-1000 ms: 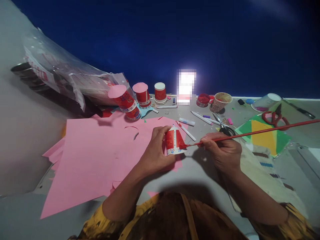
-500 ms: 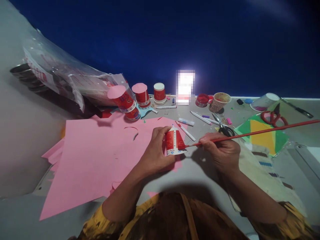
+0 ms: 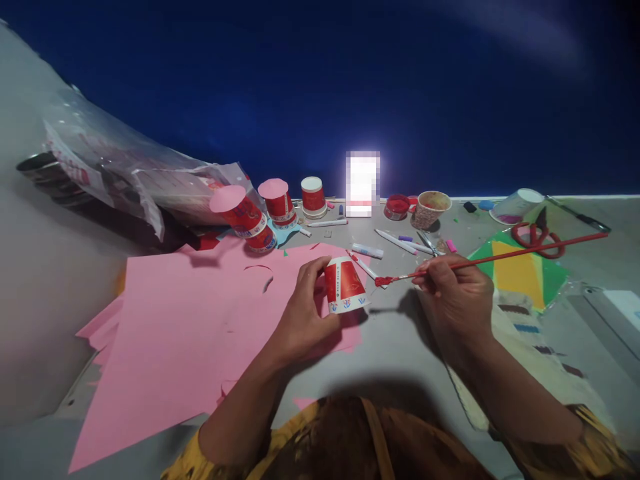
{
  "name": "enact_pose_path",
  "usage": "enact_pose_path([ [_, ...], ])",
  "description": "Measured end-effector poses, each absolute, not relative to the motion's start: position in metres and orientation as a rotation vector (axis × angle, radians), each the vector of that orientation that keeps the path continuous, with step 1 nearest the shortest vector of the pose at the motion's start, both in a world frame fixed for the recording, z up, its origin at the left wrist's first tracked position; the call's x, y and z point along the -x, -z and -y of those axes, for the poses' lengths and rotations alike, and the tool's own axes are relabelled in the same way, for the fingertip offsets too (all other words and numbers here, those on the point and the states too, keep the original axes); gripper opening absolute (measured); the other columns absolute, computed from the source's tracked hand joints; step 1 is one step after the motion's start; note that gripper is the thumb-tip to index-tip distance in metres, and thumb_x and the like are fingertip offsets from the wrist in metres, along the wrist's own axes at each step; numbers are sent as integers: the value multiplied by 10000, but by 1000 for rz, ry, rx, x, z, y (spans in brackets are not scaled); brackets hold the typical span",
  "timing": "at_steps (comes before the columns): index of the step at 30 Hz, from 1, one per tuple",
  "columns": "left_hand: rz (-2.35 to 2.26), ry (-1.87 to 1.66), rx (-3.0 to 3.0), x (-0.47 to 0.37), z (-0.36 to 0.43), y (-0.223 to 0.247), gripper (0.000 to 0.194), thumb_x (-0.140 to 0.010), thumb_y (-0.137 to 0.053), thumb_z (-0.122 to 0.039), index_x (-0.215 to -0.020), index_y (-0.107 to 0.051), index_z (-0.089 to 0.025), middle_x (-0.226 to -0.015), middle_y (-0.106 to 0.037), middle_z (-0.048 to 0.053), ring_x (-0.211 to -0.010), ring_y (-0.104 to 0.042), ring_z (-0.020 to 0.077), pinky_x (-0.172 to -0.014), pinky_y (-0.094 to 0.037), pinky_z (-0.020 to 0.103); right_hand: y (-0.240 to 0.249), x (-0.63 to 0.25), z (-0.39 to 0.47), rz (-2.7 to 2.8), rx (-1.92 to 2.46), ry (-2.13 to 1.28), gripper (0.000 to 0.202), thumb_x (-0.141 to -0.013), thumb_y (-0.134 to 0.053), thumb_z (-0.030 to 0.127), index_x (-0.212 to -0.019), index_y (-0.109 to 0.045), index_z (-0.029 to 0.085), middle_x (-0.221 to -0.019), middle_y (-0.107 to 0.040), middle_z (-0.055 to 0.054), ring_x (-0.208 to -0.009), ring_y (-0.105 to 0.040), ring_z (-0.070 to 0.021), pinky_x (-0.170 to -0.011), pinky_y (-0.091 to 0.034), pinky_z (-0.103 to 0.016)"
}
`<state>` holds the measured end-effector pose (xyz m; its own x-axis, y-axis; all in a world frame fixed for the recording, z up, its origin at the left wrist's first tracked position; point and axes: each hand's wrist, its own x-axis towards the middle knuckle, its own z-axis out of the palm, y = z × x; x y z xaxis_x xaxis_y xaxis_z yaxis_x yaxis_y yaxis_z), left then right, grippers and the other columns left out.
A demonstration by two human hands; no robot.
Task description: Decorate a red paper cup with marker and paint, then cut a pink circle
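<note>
My left hand (image 3: 306, 320) is wrapped round a small red and white paper cup (image 3: 346, 287), which is held upside down with blue marks along its wide rim. Between the thumb and fingers of my right hand (image 3: 457, 297) is a long red paintbrush (image 3: 505, 255). Its bristles, loaded with red paint, are a short way right of the cup and do not touch it. Beyond the hands stand a jar of red paint (image 3: 397, 207) and a patterned paper cup (image 3: 431, 210) with stained insides.
Pink paper sheets (image 3: 185, 333) cover the left. Red cups (image 3: 274, 205), some topped with pink discs, stand behind. Markers (image 3: 367, 251), red-handled scissors (image 3: 537, 239), a white cup (image 3: 520, 205) and a lit, blurred-out screen (image 3: 363, 183) lie or stand farther back.
The brush has come away from the cup, moving right with my right hand. The cup has turned slightly in my left hand, and the whole view has shifted a little.
</note>
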<state>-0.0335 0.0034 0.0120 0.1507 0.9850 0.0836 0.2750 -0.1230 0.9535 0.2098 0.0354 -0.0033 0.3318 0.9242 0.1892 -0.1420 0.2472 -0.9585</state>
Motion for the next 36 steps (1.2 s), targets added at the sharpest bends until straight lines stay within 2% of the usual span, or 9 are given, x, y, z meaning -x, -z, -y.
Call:
enact_pose_path([
  [3, -1259, -1062, -1504, 33, -4, -13, 778, -710, -721, -155, -1427, -441, -275, -1541, -458, 118, -1466, -493, 328, -1258, -409, 554, 0, -208, -37, 895, 1036, -932, 418, -750, -930, 556, -716, -727, 193, -640, -726, -10, -505, -627, -118, -444, -438, -207],
  [10, -1232, -1050, -1490, 34, -3, -11, 812, -686, -675, -91, -1438, -426, -271, -1538, -475, 119, -1466, -502, 312, -1266, -398, 563, 10, -211, -29, 1120, 1057, -889, 281, -858, -874, 430, -746, -759, 200, -677, -743, -13, -546, -623, -125, -508, -482, -231],
  [20, -1247, -1019, -1466, 32, -1, -14, 760, -711, -714, -123, -1408, -442, -261, -1526, -507, 132, -1446, -534, 341, -1241, -432, 568, 8, -207, -27, 1258, 1024, -826, 230, -907, -829, 360, -743, -777, 207, -668, -740, -8, -553, -634, -130, -525, -497, -238],
  [36, -1179, -1044, -1437, 31, -2, -15, 719, -750, -758, -160, -1394, -453, -254, -1500, -536, 138, -1402, -588, 337, -1212, -470, 568, 2, -207, -26, 1337, 1037, -785, 242, -920, -798, 363, -731, -772, 214, -665, -746, -12, -556, -647, -144, -528, -516, -255],
])
